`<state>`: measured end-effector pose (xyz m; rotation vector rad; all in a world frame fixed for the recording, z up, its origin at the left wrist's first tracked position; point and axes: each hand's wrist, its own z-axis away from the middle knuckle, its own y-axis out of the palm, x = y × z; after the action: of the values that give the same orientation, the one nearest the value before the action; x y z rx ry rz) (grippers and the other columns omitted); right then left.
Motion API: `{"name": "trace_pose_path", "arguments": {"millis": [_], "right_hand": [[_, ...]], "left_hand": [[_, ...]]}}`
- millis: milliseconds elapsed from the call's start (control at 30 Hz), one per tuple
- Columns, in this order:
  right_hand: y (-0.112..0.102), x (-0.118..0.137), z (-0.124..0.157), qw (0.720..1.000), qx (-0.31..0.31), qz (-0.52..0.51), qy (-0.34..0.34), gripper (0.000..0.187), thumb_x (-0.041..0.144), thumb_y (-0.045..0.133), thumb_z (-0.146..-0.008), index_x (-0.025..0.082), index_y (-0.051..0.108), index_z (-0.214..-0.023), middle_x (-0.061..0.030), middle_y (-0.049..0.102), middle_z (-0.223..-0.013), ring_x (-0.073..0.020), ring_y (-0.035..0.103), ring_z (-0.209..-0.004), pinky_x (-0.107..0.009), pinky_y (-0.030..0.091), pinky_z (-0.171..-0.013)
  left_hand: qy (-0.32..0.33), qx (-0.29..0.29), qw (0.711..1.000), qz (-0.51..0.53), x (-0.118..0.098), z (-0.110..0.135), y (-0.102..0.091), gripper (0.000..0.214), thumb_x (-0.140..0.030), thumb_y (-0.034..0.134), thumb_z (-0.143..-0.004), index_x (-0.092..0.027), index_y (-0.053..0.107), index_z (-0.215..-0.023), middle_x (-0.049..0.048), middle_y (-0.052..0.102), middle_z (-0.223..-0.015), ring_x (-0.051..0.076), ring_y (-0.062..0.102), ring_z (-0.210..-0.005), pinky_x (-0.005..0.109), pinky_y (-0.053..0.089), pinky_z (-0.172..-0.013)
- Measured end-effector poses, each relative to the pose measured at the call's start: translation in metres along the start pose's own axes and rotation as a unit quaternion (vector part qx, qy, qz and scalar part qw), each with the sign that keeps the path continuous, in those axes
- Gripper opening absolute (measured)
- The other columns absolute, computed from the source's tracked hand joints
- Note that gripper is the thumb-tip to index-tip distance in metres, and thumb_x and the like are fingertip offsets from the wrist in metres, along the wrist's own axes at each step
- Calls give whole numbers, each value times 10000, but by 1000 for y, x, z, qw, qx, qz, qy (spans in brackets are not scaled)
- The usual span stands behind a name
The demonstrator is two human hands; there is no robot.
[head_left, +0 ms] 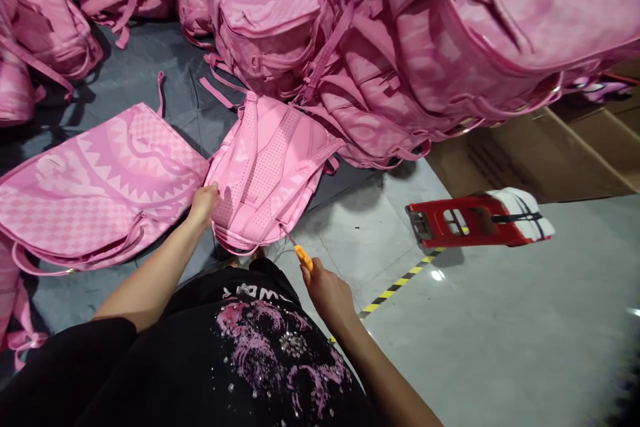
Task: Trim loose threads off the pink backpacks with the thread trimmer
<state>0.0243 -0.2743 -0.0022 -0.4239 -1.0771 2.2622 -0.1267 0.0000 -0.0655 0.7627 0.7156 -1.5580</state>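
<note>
A pink backpack [265, 153] lies in front of me with its straps and perforated back panel facing up. My left hand [205, 205] is closed at its left edge, fingers partly hidden against the fabric. In my right hand [327, 290] is a yellow-handled tool [303, 258] with a thin metal shaft; its exact kind is unclear. The shaft's tip reaches the lower right edge of the backpack, near the top handle loop. Another pink backpack [110, 180], with a zigzag-toothed print and checks, lies flat just left of my left hand.
Many pink backpacks [270, 13] are piled along the far side of the dark grey covered surface [150, 53]. Cardboard boxes [530, 153] stand at the right. A red low stool-like frame [450, 221] with a white pad sits on the floor by yellow-black tape [400, 283].
</note>
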Motion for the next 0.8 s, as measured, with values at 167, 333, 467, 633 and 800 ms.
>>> {"name": "trace_pose_path", "arguments": {"millis": [167,333,467,633,800], "right_hand": [[29,10,-15,999,-42,-8,8,260,387,369,-1050,179,520,-1092,-107,740,-824,-269,740,-788,-282,409,-587],[39,19,-39,997,-73,-27,20,303,388,349,-1051,160,530,-1136,-115,743,-875,-271,736,-820,-294,418,-608],[23,39,-66,996,-62,-47,-35,346,435,360,-1045,198,528,-1232,-89,750,-931,-250,730,-863,-285,428,-654],[8,39,-82,992,-82,-21,-91,344,459,388,-1033,209,540,-1215,-82,748,-943,-266,725,-884,-289,418,-655],[19,7,-63,995,-82,-4,59,293,383,349,-1051,168,525,-1144,-103,738,-876,-256,724,-794,-287,383,-619]], "left_hand": [[-160,85,981,76,-8,-28,-8,237,-281,473,-985,-164,529,-787,-2,477,-652,110,509,-536,232,528,-559],[-250,221,928,164,-9,-32,-8,384,-450,452,-986,-154,547,-761,14,531,-602,59,397,-385,134,288,-308],[-265,308,878,254,0,-37,-3,459,-499,379,-1003,-143,597,-811,31,608,-606,66,448,-339,139,322,-297],[-259,325,863,287,6,-46,-1,487,-486,388,-1009,-149,626,-750,3,587,-529,65,413,-284,148,275,-281],[-245,351,847,316,12,-45,-3,625,-621,311,-983,-138,676,-825,64,685,-687,110,585,-438,178,392,-339]]}}
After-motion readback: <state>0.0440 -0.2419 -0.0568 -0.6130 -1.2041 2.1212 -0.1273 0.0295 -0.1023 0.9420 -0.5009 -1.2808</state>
